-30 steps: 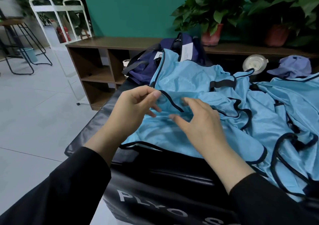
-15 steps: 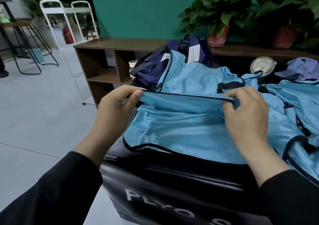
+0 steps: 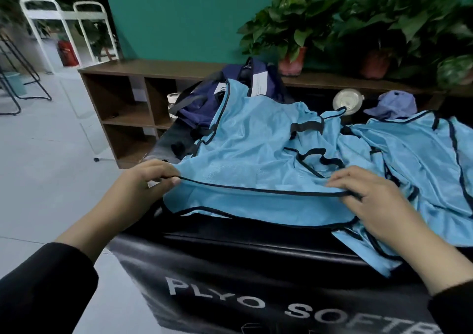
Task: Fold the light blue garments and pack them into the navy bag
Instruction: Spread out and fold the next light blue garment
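A light blue mesh garment (image 3: 250,152) with black trim lies spread on the black padded box (image 3: 256,246). My left hand (image 3: 143,185) pinches its black-edged hem at the left end. My right hand (image 3: 368,195) pinches the same hem at the right end, so the edge runs taut between them, low over the box. More light blue garments (image 3: 414,159) lie heaped to the right. The navy bag (image 3: 210,103) stands behind the garment at the box's far edge, partly covered by blue cloth.
A brown wooden shelf unit (image 3: 122,98) runs along the teal wall, with potted plants (image 3: 294,34) on top. A lavender cap (image 3: 394,104) and a round white container (image 3: 348,100) sit at the back right. Grey floor, white frame and black stools lie to the left.
Both hands have spread further apart along the hem and come down toward the box, drawing the garment's edge toward me. The head view has shifted slightly.
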